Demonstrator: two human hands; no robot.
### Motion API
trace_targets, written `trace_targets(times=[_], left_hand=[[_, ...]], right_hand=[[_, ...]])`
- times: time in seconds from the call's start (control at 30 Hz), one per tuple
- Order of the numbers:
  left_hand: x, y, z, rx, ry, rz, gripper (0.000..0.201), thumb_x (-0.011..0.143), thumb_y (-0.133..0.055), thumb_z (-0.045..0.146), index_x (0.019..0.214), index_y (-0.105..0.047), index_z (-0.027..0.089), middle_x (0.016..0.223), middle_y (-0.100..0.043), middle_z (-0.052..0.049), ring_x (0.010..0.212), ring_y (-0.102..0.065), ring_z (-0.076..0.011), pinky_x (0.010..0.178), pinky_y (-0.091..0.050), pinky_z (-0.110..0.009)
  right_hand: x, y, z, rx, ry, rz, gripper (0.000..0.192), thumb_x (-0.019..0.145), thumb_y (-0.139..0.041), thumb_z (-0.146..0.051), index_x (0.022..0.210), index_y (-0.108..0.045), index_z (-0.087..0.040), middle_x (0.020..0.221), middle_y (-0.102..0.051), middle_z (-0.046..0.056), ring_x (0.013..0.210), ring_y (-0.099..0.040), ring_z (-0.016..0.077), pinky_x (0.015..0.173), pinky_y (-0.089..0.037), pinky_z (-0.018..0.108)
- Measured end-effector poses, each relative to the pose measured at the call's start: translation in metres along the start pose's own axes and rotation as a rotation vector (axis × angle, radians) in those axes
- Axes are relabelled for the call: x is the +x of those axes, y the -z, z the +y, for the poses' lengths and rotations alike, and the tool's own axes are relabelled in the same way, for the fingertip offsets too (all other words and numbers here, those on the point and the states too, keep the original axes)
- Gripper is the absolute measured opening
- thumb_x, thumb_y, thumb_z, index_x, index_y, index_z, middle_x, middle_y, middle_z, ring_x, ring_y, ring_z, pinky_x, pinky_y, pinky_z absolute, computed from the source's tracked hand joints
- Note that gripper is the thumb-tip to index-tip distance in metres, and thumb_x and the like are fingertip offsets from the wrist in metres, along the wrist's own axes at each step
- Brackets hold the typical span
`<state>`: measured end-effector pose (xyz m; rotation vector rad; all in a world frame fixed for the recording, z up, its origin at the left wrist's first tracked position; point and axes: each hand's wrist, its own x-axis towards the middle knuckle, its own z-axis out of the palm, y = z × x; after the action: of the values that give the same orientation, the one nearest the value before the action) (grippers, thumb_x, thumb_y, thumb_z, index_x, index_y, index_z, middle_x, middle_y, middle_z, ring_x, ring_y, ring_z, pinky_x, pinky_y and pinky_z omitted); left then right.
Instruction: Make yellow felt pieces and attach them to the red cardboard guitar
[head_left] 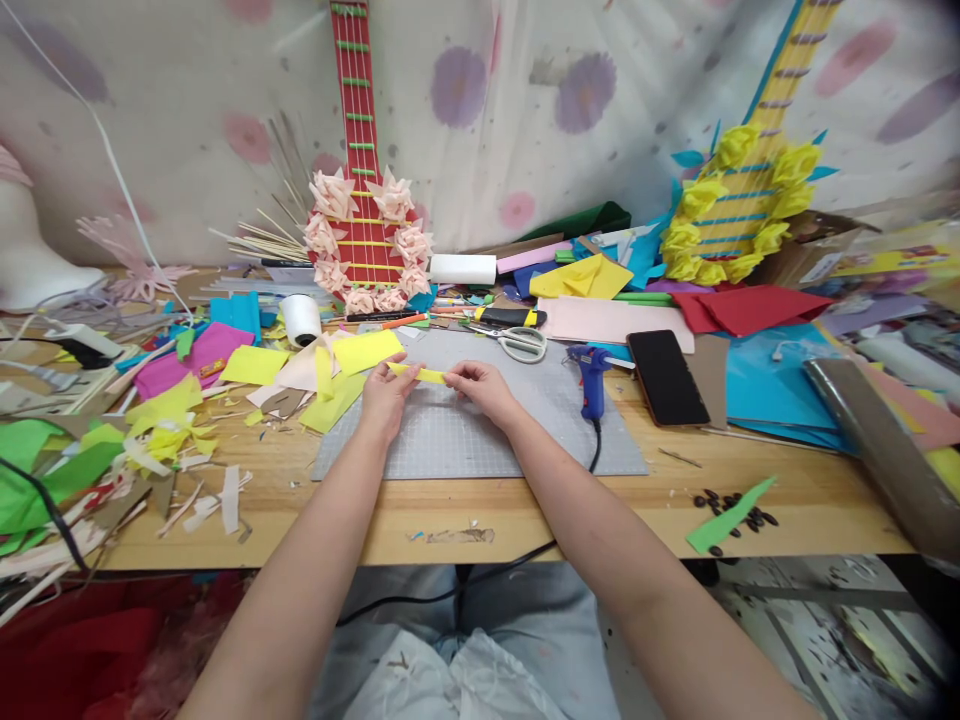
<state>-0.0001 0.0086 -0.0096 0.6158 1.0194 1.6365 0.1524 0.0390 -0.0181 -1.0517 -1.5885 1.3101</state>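
A narrow yellow paper strip (427, 376) is stretched level between my two hands, just over the grey cutting mat (480, 450). My left hand (388, 398) pinches its left end, and my right hand (481, 388) pinches the right end between thumb and fingers. Behind my hands lie white-handled scissors (523, 344) and a black and yellow utility knife (510, 317). A blue hot glue gun (592, 383) rests at the mat's right side with its cord trailing toward me. Yellow paper pieces (367, 350) lie beside my left hand.
A red paper guitar (366, 240) with pink flowers stands at the back, a yellow one (739, 215) to its right. A phone (666, 377) lies right of the glue gun. Paper scraps (169, 425) cover the left side; dark seed-like pieces (754, 518) and a green strip (731, 517) lie front right.
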Motion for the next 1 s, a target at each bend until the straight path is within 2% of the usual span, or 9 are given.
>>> trace_targets(times=[0.1, 0.2, 0.33, 0.53, 0.7, 0.87, 1.0], left_hand=[[-0.001, -0.003, -0.002, 0.039, -0.013, 0.048, 0.036, 0.051, -0.075, 0.016, 0.081, -0.055, 0.014, 0.069, -0.065, -0.002, 0.071, -0.063, -0.0129, 0.079, -0.048, -0.032], [-0.002, -0.005, -0.003, 0.048, -0.025, 0.038, 0.037, 0.049, -0.076, 0.017, 0.079, -0.054, 0.014, 0.068, -0.065, -0.002, 0.069, -0.063, -0.0136, 0.077, -0.048, -0.032], [-0.003, -0.004, -0.004, 0.101, -0.029, 0.0, 0.041, 0.049, -0.076, 0.02, 0.082, -0.052, 0.014, 0.069, -0.066, -0.002, 0.068, -0.063, -0.0128, 0.074, -0.049, -0.03], [-0.002, -0.003, -0.004, 0.146, -0.008, -0.084, 0.056, 0.049, -0.076, 0.023, 0.097, -0.048, 0.015, 0.076, -0.067, -0.003, 0.069, -0.063, -0.0116, 0.074, -0.048, -0.027], [-0.003, -0.005, -0.005, 0.262, -0.022, -0.041, 0.058, 0.046, -0.077, 0.024, 0.096, -0.049, 0.014, 0.066, -0.065, 0.001, 0.059, -0.06, -0.0096, 0.067, -0.047, -0.025], [-0.005, -0.006, -0.005, 0.286, -0.055, 0.022, 0.055, 0.045, -0.077, 0.023, 0.091, -0.048, 0.014, 0.063, -0.063, 0.003, 0.055, -0.058, -0.0086, 0.062, -0.045, -0.023], [-0.006, -0.006, -0.003, 0.247, -0.017, -0.017, 0.054, 0.047, -0.076, 0.021, 0.093, -0.049, 0.013, 0.064, -0.064, 0.001, 0.058, -0.06, -0.0099, 0.066, -0.049, -0.026]], right_hand=[[0.001, -0.001, 0.003, -0.063, 0.034, 0.003, 0.028, 0.065, -0.063, -0.044, 0.074, -0.063, -0.018, 0.067, -0.058, -0.001, 0.059, -0.05, 0.0093, 0.056, -0.042, 0.022], [0.001, -0.003, 0.002, -0.09, 0.075, 0.025, 0.027, 0.067, -0.062, -0.043, 0.076, -0.065, -0.018, 0.074, -0.062, 0.0, 0.067, -0.053, 0.0108, 0.063, -0.043, 0.023], [0.002, -0.006, 0.0, -0.078, 0.117, 0.066, 0.022, 0.067, -0.061, -0.039, 0.071, -0.064, -0.017, 0.071, -0.062, -0.001, 0.068, -0.053, 0.0106, 0.069, -0.041, 0.024], [0.003, -0.011, 0.002, -0.097, 0.152, 0.065, 0.023, 0.069, -0.057, -0.039, 0.069, -0.061, -0.016, 0.068, -0.06, -0.001, 0.066, -0.052, 0.0106, 0.066, -0.039, 0.023], [0.002, -0.013, 0.0, -0.112, 0.164, 0.053, 0.022, 0.07, -0.056, -0.038, 0.069, -0.061, -0.017, 0.069, -0.061, -0.001, 0.067, -0.052, 0.0106, 0.065, -0.039, 0.022], [0.002, -0.012, -0.001, -0.127, 0.127, 0.041, 0.021, 0.07, -0.057, -0.036, 0.069, -0.062, -0.016, 0.068, -0.061, -0.001, 0.064, -0.052, 0.0099, 0.062, -0.039, 0.022], [0.002, -0.01, 0.0, -0.105, 0.085, 0.065, 0.018, 0.069, -0.058, -0.034, 0.067, -0.061, -0.016, 0.062, -0.059, -0.002, 0.058, -0.05, 0.0086, 0.059, -0.039, 0.022]])
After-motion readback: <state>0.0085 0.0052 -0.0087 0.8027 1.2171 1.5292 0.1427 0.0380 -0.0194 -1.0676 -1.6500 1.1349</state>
